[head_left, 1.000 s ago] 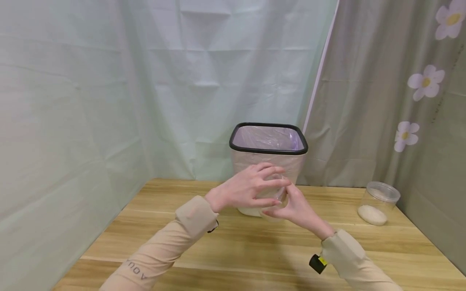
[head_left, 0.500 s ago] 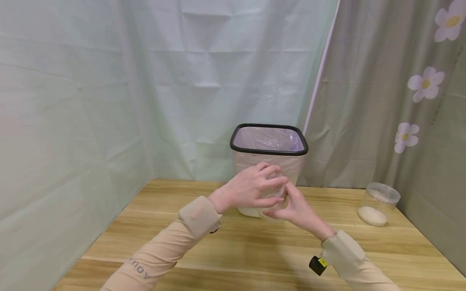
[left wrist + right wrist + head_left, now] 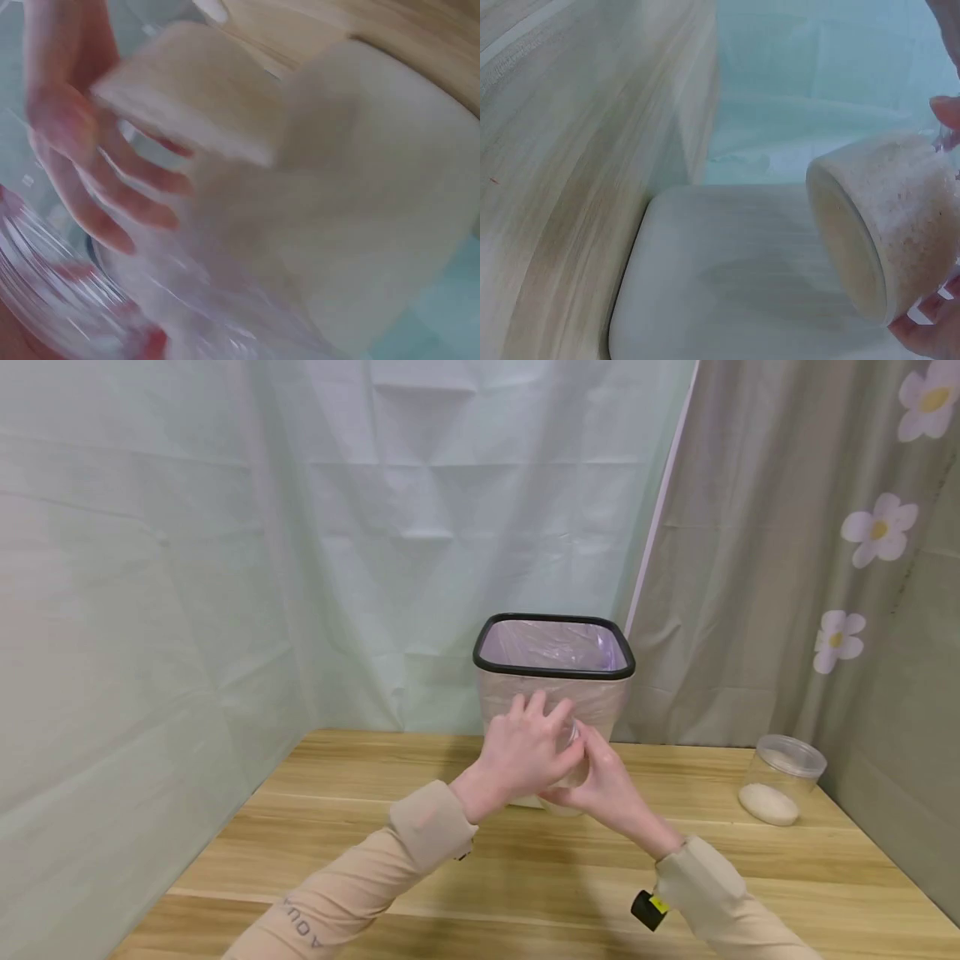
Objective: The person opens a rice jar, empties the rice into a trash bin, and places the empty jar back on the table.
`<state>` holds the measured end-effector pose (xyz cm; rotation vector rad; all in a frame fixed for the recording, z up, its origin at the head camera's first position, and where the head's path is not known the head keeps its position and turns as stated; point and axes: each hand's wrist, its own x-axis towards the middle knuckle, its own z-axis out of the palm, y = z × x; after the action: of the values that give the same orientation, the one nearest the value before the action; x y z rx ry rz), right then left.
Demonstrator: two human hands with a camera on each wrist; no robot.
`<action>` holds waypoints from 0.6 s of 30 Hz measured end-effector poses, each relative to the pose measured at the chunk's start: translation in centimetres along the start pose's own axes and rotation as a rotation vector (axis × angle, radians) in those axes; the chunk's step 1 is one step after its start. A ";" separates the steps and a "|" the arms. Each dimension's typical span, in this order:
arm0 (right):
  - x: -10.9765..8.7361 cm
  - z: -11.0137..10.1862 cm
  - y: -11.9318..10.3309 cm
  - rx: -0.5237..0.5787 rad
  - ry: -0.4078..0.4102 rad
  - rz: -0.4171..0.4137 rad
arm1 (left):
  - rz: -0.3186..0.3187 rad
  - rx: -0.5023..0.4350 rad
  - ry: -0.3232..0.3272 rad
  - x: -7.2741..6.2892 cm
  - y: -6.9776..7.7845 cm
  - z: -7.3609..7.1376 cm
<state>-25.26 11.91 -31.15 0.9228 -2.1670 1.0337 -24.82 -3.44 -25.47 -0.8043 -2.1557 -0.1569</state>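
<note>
Near the front of a bin (image 3: 555, 674), both hands are at a clear plastic jar (image 3: 907, 217) with pale, rice-like grains inside. My right hand (image 3: 611, 785) grips the jar's side, its thumb and fingers spread round the wall. From above, my left hand (image 3: 525, 747) curls its fingers over the jar's top, round a clear ribbed lid (image 3: 67, 292) that is blurred in the left wrist view. The jar tilts over the table in the right wrist view. In the head view the left hand hides most of the lid.
The white bin has a black rim and a clear bag liner, and stands on the wooden table (image 3: 360, 843) behind the hands. A second clear jar (image 3: 780, 781) with white grains and a lid stands at the right. Curtains (image 3: 450, 527) enclose the back and sides.
My left hand has turned over the jar's top, its fingers now more upright and its wrist shifted slightly right. The right hand keeps its grip with little movement.
</note>
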 end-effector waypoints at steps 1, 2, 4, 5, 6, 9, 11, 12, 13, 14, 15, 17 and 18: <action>0.0 0.1 0.0 -0.010 0.006 -0.010 | -0.056 0.000 -0.020 0.0 0.3 -0.1; 0.0 0.1 0.0 -0.022 0.013 -0.019 | -0.107 -0.003 -0.038 0.1 0.5 -0.2; 0.0 0.2 -0.1 -0.049 0.025 -0.032 | -0.192 -0.007 -0.074 0.3 1.0 -0.3; 0.0 0.2 -0.2 -0.060 0.029 -0.037 | -0.224 -0.008 -0.088 0.4 1.2 -0.4; 0.0 0.2 -0.3 -0.069 0.033 -0.039 | -0.248 -0.005 -0.102 0.5 1.3 -0.5; 0.0 0.2 -0.4 -0.081 0.035 -0.034 | -0.295 -0.001 -0.158 0.7 1.6 -0.7; 0.0 0.2 -0.4 -0.085 0.030 -0.028 | -0.318 -0.001 -0.206 0.8 1.7 -0.8; 0.0 0.2 -0.4 -0.087 0.027 -0.023 | -0.327 -0.001 -0.233 0.9 1.7 -0.9; 0.0 0.1 -0.4 -0.092 0.024 -0.018 | -0.335 -0.003 -0.262 0.9 1.8 -1.0; -0.1 0.1 -0.3 -0.093 0.018 -0.014 | -0.338 -0.003 -0.291 0.9 1.8 -1.1; -0.1 0.1 -0.3 -0.092 0.011 -0.011 | -0.335 -0.004 -0.316 0.9 1.8 -1.2; -0.1 0.0 -0.2 -0.083 0.002 -0.002 | -0.319 -0.012 -0.360 0.9 1.6 -1.4; -0.1 -0.1 -0.1 -0.079 -0.001 0.001 | -0.304 -0.027 -0.376 0.9 1.5 -1.5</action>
<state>-25.12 11.95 -31.10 0.8865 -2.1929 0.9415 -23.33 -2.38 -24.03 -0.5476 -2.6315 -0.2035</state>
